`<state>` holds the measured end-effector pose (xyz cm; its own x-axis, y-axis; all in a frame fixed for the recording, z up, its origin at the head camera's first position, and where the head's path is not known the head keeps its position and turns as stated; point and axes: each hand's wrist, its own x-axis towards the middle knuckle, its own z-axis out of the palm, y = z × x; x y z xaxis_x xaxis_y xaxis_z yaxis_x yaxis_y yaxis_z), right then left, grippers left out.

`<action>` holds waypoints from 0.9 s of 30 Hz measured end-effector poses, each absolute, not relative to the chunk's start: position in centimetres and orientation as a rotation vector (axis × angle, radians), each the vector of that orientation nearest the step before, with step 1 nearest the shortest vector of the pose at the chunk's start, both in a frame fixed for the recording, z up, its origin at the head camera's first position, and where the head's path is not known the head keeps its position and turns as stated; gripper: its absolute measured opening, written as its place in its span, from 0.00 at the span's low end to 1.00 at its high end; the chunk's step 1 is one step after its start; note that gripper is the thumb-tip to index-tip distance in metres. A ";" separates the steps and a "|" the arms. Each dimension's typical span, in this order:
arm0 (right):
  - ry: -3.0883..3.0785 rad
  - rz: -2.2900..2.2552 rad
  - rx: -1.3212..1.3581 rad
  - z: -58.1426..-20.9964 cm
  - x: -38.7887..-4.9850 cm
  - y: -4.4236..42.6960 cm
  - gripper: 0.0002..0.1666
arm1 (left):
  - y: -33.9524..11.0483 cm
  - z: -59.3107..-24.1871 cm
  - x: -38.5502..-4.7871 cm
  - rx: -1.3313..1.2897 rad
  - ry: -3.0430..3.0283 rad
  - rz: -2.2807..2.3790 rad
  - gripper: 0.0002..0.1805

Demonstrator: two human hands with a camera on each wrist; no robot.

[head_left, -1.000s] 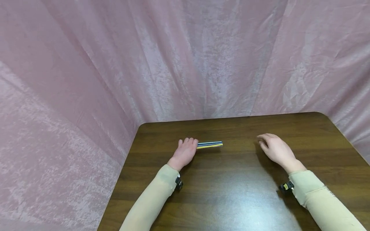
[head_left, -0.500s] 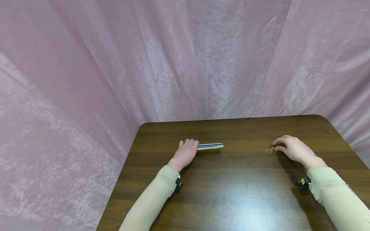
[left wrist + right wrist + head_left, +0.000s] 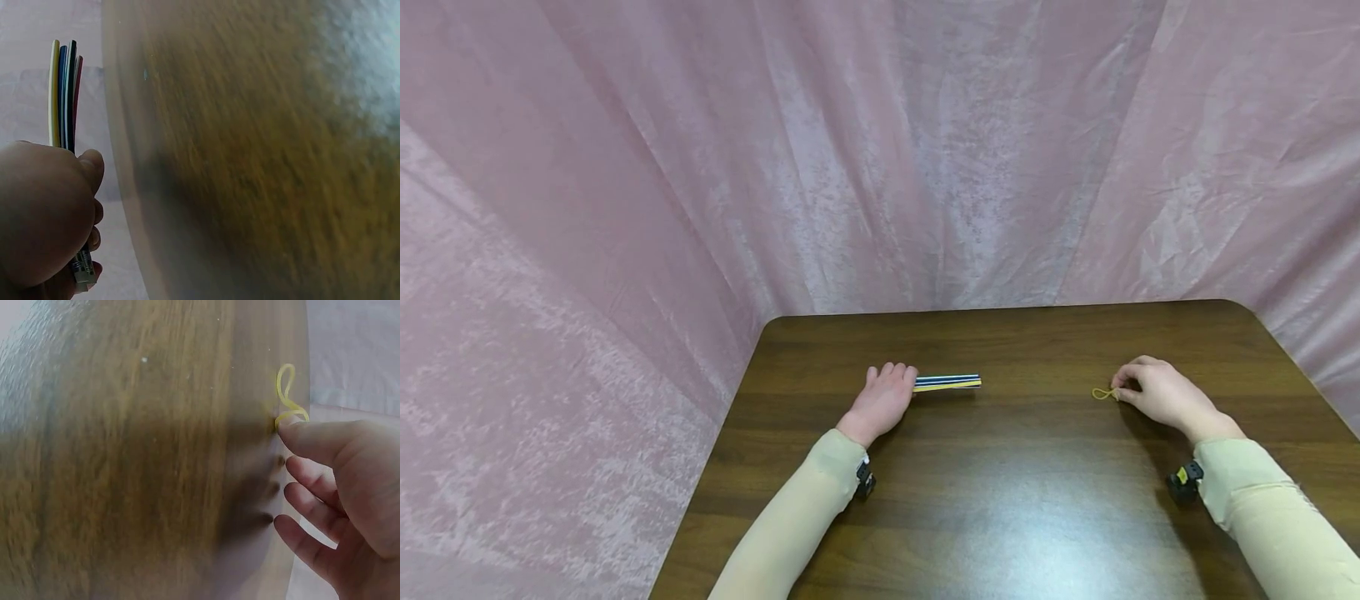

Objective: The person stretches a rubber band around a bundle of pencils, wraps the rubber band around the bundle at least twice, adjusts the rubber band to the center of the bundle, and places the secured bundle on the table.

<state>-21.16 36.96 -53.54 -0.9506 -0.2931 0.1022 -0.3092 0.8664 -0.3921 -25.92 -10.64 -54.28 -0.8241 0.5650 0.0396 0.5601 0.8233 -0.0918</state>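
Note:
My left hand grips a bundle of thin, pencil-like coloured rods above the left half of the table. In the left wrist view the rods are yellow, blue, pale, black and red; they stick out past the thumb, and silvery ends show below the fingers. The palm hides their middle. Well to the right, my right hand pinches a yellow rubber band between thumb and forefinger. The right wrist view shows the band hanging out in a twisted loop, while the other fingers are loosely bent.
A brown wooden table with rounded far corners lies under both hands. Pink velvety curtains hang behind it and at the left. A small black camera sits on the right wrist, another on the left.
My right hand has moved right and now pinches the yellow rubber band, which was not visible a second ago. The left hand stays in place with the bundle of rods.

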 end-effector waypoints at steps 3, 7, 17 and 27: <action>-3.018 0.651 0.457 -53.5 -21.2 36.9 0.02 | -10.6 -54.2 -25.9 -0.913 -2.936 0.105 0.09; -3.015 0.751 0.406 -53.2 -21.2 36.5 0.04 | -10.5 -54.1 -25.8 -0.925 -2.934 0.104 0.10; -2.834 1.232 0.332 -52.6 -21.4 33.4 0.05 | -9.5 -53.6 -25.6 -0.955 -2.913 0.079 0.09; -2.705 1.634 0.432 -53.7 -22.2 29.5 0.10 | -8.2 -53.0 -25.2 -0.979 -2.841 0.110 0.11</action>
<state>-22.23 29.53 -53.73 -0.9623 -0.2539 0.0978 -0.2048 0.4388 -0.8749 -25.20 -8.20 -52.99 -0.7798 0.6175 0.1030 0.6077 0.7861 -0.1124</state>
